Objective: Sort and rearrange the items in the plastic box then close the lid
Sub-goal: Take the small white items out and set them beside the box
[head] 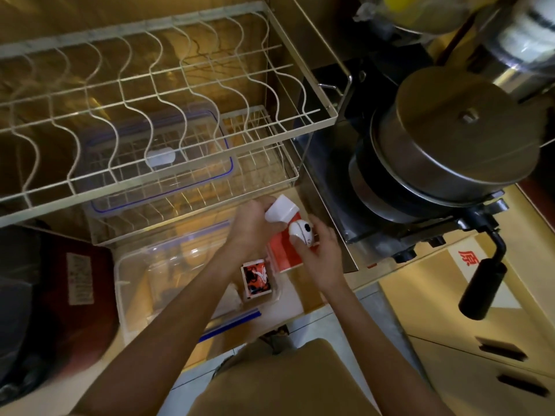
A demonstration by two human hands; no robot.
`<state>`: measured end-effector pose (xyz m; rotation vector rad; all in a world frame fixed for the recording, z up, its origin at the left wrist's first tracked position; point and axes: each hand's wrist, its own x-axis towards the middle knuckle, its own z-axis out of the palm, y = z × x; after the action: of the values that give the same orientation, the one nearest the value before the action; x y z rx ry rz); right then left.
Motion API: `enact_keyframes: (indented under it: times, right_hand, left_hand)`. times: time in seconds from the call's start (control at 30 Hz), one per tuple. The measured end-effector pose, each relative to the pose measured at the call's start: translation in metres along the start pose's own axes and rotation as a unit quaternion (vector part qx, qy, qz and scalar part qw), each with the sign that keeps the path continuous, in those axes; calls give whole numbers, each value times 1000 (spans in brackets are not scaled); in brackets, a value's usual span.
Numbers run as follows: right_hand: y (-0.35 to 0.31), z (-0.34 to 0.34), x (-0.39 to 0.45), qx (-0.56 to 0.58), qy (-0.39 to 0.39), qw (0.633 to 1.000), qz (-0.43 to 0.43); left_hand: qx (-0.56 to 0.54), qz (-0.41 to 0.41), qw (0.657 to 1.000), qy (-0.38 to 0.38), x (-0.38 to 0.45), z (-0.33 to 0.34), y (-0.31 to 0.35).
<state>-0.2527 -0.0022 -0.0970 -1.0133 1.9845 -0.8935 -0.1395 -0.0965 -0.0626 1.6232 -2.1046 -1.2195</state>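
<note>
A clear plastic box (pixel 129 283) stands open on the counter under a wire dish rack. Its clear lid with a blue seal (pixel 159 163) lies on the rack's lower shelf. My left hand (pixel 255 223) grips a white folded packet (pixel 280 210) just right of the box. My right hand (pixel 315 253) pinches a small white egg-shaped item with black dots (pixel 300 231). Both hands are over a red and white carton (pixel 280 253). A small orange and black sachet (pixel 256 279) lies by the box's right wall.
The cream wire dish rack (pixel 168 94) overhangs the box. A steel pot with lid (pixel 459 139) and a black handle (pixel 483 283) sit at the right on a machine. Cardboard boxes (pixel 468 325) stand lower right. A dark red bag (pixel 69 283) is at the left.
</note>
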Motion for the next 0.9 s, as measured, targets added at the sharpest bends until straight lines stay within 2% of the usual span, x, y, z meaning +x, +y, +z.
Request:
enact_keyframes:
  times: [0.1,0.17,0.27,0.37,0.5,0.57,0.67,0.77,0.9]
  right_hand:
    - [-16,-4,-1,129,-36,990,43]
    - [-29,-4,-2,166,-66,983,50]
    - [-45,2,-3,185,-95,977,36]
    - [-56,16,-2,185,-90,978,26]
    - [-66,48,-5,164,-109,977,84]
    - [-65,65,-8,103,-109,986,77]
    - [-63,86,-14,-45,-98,994,1]
    - [-57,105,-12,-163,-72,983,-37]
    - [-51,121,-4,-268,-86,959,-28]
  left_hand:
    - [-93,-26,995,32,-22,-16,-8]
    - [-107,-63,992,38,-34,-24,-21]
    - [-114,-128,985,30,-51,-29,-40]
    - [-136,-180,974,35,-60,-27,-60]
    - [-129,-233,961,68,-63,-20,-87]
    - [-123,-248,957,92,-62,-16,-96]
    - [-117,-245,955,122,-60,-12,-106]
    - [-104,-240,955,139,-59,-7,-113]
    - [-74,-241,956,152,-60,0,-117]
